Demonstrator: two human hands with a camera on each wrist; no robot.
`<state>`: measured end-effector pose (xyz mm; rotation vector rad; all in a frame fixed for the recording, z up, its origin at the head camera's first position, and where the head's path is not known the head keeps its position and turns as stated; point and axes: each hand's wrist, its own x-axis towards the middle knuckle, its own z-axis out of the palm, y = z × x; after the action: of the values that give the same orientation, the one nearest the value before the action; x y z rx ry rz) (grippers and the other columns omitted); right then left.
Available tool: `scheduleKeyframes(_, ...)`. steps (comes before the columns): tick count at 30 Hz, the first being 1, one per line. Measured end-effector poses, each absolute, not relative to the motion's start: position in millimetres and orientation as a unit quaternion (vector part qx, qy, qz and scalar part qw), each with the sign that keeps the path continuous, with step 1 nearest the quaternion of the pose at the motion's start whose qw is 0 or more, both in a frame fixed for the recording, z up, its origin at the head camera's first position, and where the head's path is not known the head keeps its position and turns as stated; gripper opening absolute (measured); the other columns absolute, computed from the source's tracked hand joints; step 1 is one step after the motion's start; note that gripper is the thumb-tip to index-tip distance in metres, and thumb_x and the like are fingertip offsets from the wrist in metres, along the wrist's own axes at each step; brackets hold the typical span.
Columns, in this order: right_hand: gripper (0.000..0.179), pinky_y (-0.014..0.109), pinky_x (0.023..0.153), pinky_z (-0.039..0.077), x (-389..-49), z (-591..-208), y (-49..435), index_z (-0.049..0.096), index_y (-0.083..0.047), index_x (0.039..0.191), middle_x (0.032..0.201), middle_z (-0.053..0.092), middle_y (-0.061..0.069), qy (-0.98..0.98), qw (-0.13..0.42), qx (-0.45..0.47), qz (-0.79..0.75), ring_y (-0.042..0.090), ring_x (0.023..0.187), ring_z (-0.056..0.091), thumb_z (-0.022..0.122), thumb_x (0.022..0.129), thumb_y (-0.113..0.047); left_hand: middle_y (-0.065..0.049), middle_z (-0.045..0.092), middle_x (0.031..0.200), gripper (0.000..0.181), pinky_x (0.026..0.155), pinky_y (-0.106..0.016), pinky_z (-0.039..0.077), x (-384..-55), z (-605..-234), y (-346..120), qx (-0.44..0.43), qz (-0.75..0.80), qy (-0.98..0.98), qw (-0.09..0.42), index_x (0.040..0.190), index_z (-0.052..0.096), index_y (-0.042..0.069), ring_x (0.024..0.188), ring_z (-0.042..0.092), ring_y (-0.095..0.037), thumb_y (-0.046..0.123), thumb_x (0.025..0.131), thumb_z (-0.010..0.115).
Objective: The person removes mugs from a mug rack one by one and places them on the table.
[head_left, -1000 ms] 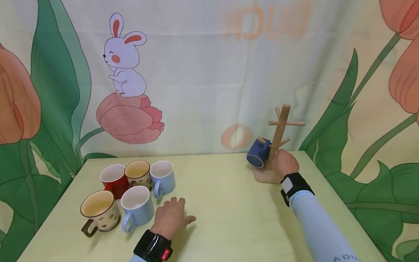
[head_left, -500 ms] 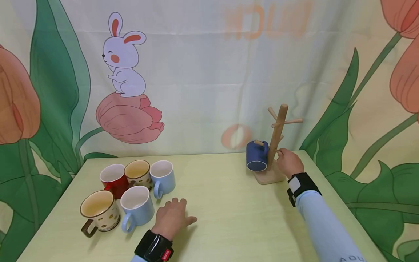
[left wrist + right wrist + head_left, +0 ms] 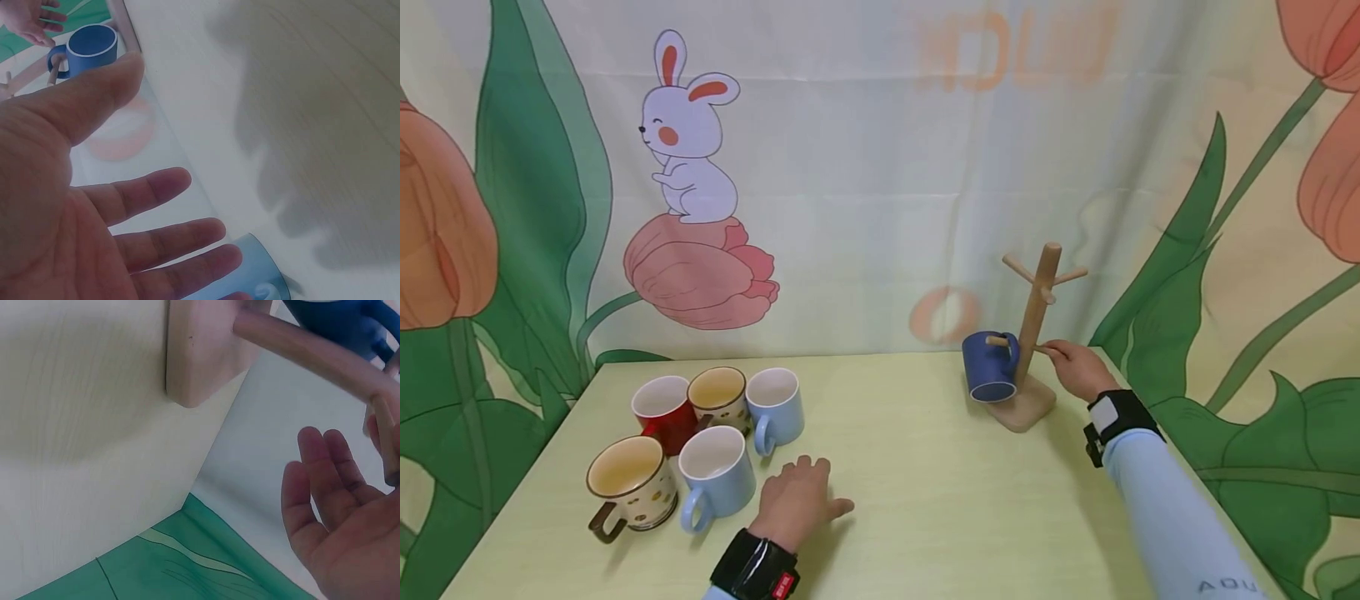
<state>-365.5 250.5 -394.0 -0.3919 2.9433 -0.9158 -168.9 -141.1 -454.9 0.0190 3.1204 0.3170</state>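
A wooden mug tree (image 3: 1036,317) stands at the table's right back, with a dark blue mug (image 3: 987,372) hanging by its handle from a lower left peg. My right hand (image 3: 1078,371) pinches a lower right peg (image 3: 386,440) between thumb and index finger; in the right wrist view the other fingers are spread loosely. Low over the table on the left, my left hand (image 3: 801,500) holds nothing, its fingers fairly straight and thumb apart. Nearest to it is a light blue mug (image 3: 721,483), partly behind its fingers in the left wrist view.
Left of that mug stands a cream patterned mug (image 3: 632,492). Behind are a red mug (image 3: 668,421), a second cream mug (image 3: 721,400) and another light blue mug (image 3: 777,412). A printed curtain (image 3: 865,208) hangs along the table's (image 3: 910,467) back edge.
The mug tree has turned on its base, bringing the blue mug nearer to me and swinging the pegs round. My right hand has moved right and slightly nearer. The left hand has hardly moved.
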Motion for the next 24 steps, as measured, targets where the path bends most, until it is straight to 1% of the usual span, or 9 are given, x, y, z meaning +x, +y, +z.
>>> scheduleKeyframes(4,0.042,0.057,0.095,0.044,-372.7,-395.5,259.7,0.047,0.006,0.14,0.134,0.051,0.032,0.944,0.035,-0.136,-0.299,0.046,0.117,0.054,0.032,0.109,-0.018,-0.017,0.06,0.097,0.056,0.071,-0.052,0.05,-168.4,-455.2,-141.6,0.01,0.101,0.995,0.01,0.105,0.065,0.003,0.089,0.061,-0.037,0.05,0.079,0.079)
scheduleKeyframes(6,0.043,0.055,0.091,0.046,-375.1,-395.3,262.3,0.047,0.006,0.14,0.132,0.052,0.033,0.942,0.043,-0.135,-0.305,0.045,0.111,0.056,0.031,0.109,-0.018,-0.017,0.06,0.097,0.056,0.071,-0.052,0.05,-168.5,-455.7,-142.3,0.01,0.1,0.995,0.012,0.105,0.065,0.003,0.089,0.061,-0.037,0.05,0.079,0.079)
scheduleKeyframes(7,0.043,0.056,0.091,0.046,-375.6,-395.1,262.3,0.047,0.006,0.14,0.132,0.051,0.033,0.942,0.044,-0.132,-0.307,0.045,0.111,0.056,0.031,0.109,-0.018,-0.017,0.06,0.097,0.056,0.071,-0.052,0.05,-168.6,-455.9,-142.7,0.009,0.1,0.995,0.013,0.105,0.065,0.003,0.089,0.061,-0.037,0.05,0.079,0.079)
scheduleKeyframes(10,0.043,0.06,0.099,0.041,-374.6,-396.0,257.6,0.048,0.006,0.14,0.138,0.048,0.033,0.941,0.03,-0.112,-0.317,0.049,0.123,0.049,0.032,0.108,-0.018,-0.016,0.06,0.096,0.055,0.07,-0.051,0.05,-169.1,-456.2,-143.2,0.009,0.099,0.995,0.011,0.105,0.064,0.004,0.087,0.061,-0.036,0.051,0.079,0.079)
scheduleKeyframes(12,0.042,0.061,0.099,0.04,-370.2,-397.9,251.8,0.049,0.007,0.139,0.136,0.05,0.033,0.948,-0.014,-0.094,-0.304,0.05,0.124,0.049,0.036,0.107,-0.016,-0.016,0.06,0.096,0.055,0.07,-0.051,0.05,-169.1,-455.9,-142.5,0.01,0.1,0.995,0.01,0.105,0.065,0.004,0.087,0.061,-0.036,0.051,0.079,0.079)
scheduleKeyframes(13,0.041,0.062,0.098,0.041,-366.9,-400.4,248.0,0.049,0.007,0.139,0.135,0.05,0.035,0.952,-0.048,-0.082,-0.292,0.051,0.123,0.049,0.038,0.106,-0.015,-0.016,0.06,0.096,0.055,0.07,-0.051,0.05,-169.0,-455.7,-142.0,0.01,0.1,0.995,0.01,0.105,0.065,0.004,0.087,0.061,-0.036,0.05,0.079,0.079)
scheduleKeyframes(18,0.039,0.064,0.085,0.045,-345.8,-407.8,221.0,0.057,0.004,0.132,0.121,0.054,0.035,0.95,-0.245,-0.018,-0.194,0.05,0.106,0.056,0.058,0.097,-0.014,-0.016,0.06,0.096,0.055,0.071,-0.051,0.05,-167.9,-455.2,-140.1,0.011,0.104,0.994,0.012,0.104,0.064,0.004,0.086,0.061,-0.036,0.05,0.079,0.079)
scheduleKeyframes(21,0.037,0.061,0.083,0.045,-337.2,-405.3,203.4,0.062,0.004,0.121,0.113,0.055,0.03,0.942,-0.3,-0.021,-0.148,0.046,0.101,0.056,0.064,0.096,-0.023,-0.016,0.06,0.096,0.055,0.071,-0.052,0.05,-167.7,-455.2,-139.7,0.009,0.104,0.994,0.012,0.104,0.064,0.004,0.086,0.061,-0.036,0.05,0.079,0.079)
scheduleKeyframes(24,0.041,0.055,0.077,0.048,-336.1,-402.7,189.5,0.065,0.004,0.107,0.102,0.057,0.027,0.94,-0.322,-0.05,-0.099,0.042,0.093,0.058,0.065,0.096,-0.035,-0.016,0.06,0.096,0.055,0.072,-0.052,0.05,-167.6,-454.2,-138.7,0.009,0.106,0.994,0.014,0.104,0.064,0.004,0.086,0.061,-0.036,0.05,0.079,0.079)
